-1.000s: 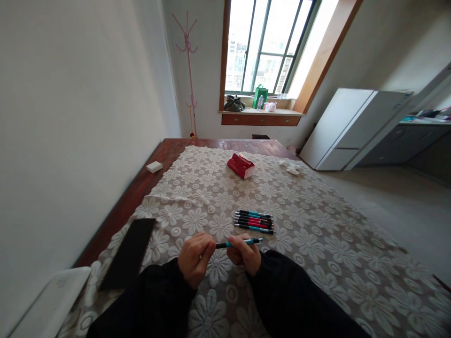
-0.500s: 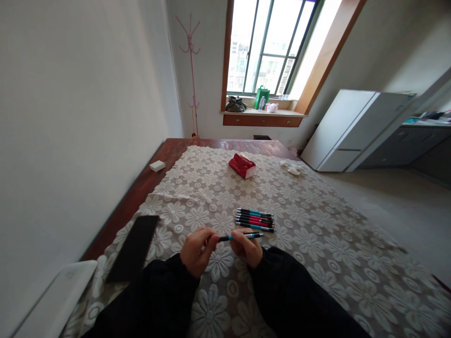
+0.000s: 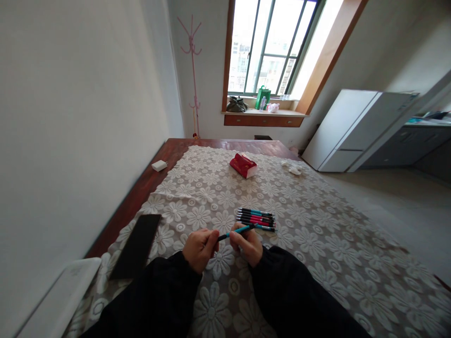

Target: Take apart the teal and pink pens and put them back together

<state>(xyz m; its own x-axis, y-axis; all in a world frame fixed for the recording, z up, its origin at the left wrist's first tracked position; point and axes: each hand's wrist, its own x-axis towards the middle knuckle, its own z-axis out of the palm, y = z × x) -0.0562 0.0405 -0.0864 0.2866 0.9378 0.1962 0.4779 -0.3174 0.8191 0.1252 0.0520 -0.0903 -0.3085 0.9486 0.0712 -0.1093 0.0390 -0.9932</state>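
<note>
Between my two hands is a teal and black pen [image 3: 243, 229], its right end tilted slightly up and away. My left hand [image 3: 200, 249] pinches the black left end, thumb against curled fingers; that end is hidden. Farther right along the barrel, my right hand [image 3: 247, 246] is closed on the pen with thumb and fingertips. Just beyond the right hand, several similar pens [image 3: 255, 217] lie side by side in a row, with teal, red and black barrels. The held pen's right end overlaps the nearest of them in view.
A flowered lace cloth [image 3: 211, 307] covers the wooden table [image 3: 118, 220]. A dark flat slab [image 3: 136, 246] and a white object [image 3: 58, 298] lie left. Farther back are a red packet [image 3: 243, 165], a white adapter [image 3: 159, 165] and crumpled white tissue [image 3: 294, 170].
The pen has turned: its right end has swung up and away, and its visible side shows more teal. Both hands stay in nearly the same place.
</note>
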